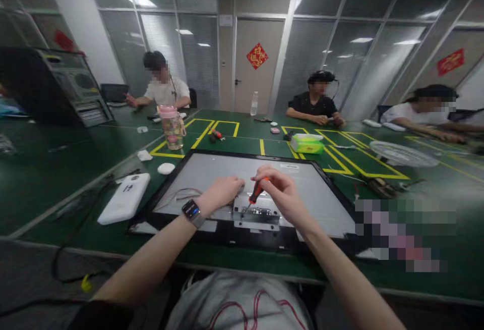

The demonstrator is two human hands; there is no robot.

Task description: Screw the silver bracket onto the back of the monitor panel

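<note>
My right hand (pixel 282 191) grips a red and black screwdriver (pixel 257 192), tilted with its tip down at the left part of a metal bracket (pixel 260 225). The bracket sits at the near middle of a large flat panel (pixel 204 168) with a black frame, lying on the table. My left hand (pixel 223 191), with a watch on the wrist, rests on the panel at the bracket's upper left. Its fingers are bent together, and whether they pinch anything is hidden. Thin wires (pixel 185 194) run across the panel left of that hand.
A white power bank (pixel 126 199) and a white round case (pixel 166 168) lie left of the panel. Beyond it stand a pink-lidded bottle (pixel 172 130) and a green tissue pack (pixel 307 143). Several people sit across the green table (pixel 128 141). A cable (pixel 60 259) hangs at the left edge.
</note>
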